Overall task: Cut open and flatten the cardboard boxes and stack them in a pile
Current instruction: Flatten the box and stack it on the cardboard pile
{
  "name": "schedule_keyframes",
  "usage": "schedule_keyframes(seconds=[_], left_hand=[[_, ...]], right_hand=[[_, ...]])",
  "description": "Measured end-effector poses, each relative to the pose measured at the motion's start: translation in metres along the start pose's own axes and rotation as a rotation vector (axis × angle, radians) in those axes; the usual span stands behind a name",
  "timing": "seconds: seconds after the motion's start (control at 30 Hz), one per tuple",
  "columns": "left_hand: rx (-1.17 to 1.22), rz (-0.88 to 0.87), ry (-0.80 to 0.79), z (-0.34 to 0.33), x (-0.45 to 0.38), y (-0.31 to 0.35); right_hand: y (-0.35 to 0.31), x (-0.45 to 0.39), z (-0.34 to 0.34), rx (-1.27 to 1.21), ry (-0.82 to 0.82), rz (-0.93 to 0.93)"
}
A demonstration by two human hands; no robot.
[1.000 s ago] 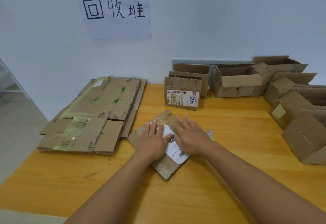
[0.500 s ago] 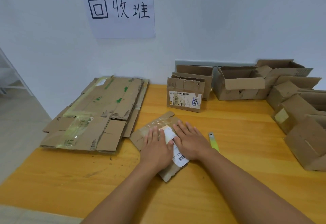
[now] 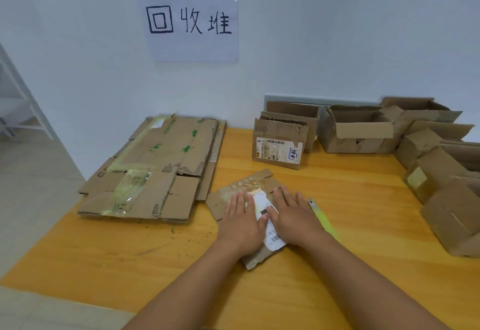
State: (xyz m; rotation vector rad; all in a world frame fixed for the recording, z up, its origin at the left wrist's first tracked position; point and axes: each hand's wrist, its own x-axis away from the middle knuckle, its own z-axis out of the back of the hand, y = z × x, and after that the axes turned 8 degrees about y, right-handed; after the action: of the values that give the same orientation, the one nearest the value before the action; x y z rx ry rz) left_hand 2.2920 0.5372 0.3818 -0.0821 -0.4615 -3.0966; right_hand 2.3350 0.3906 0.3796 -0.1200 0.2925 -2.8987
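Both our left hand (image 3: 240, 221) and right hand (image 3: 296, 216) press flat on the flattened box (image 3: 242, 189); a cutter (image 3: 322, 216), perhaps, lies at three o'clock, the pile (image 3: 155, 168) at ten.

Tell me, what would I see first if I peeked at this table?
You'd spot two hands, the left hand and right hand, pressing flat on a small flattened box in the middle of the wooden table. To the left lies a pile of flattened cardboard, under a paper sign on the wall. Boxes not yet flattened crowd the back and right side.
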Motion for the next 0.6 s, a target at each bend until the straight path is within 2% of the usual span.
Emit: schedule_keyframes(seconds=[0.07, 0.17, 0.27, 0.37, 0.47, 0.6], left_hand=[[0.041, 0.03, 0.012, -0.001, 0.005, 0.005], [0.082, 0.063, 0.019, -0.002, 0.017, 0.015], [0.114, 0.07, 0.053, -0.003, 0.028, 0.02], [0.14, 0.058, 0.123, -0.002, 0.039, 0.017], [0.132, 0.029, 0.207, -0.001, 0.048, 0.013], [0.118, 0.094, 0.31, 0.002, 0.057, 0.007]], right_hand=[[-0.005, 0.007, 0.007, -0.025, 0.049, -0.098], [-0.007, 0.015, 0.024, 0.051, 0.085, -0.146], [0.001, 0.014, 0.04, 0.029, 0.017, -0.215], [0.015, 0.014, 0.048, -0.126, -0.017, -0.269], [0.017, 0.021, 0.056, -0.4, -0.022, -0.25], [0.011, 0.04, 0.068, -0.491, -0.024, -0.126]])
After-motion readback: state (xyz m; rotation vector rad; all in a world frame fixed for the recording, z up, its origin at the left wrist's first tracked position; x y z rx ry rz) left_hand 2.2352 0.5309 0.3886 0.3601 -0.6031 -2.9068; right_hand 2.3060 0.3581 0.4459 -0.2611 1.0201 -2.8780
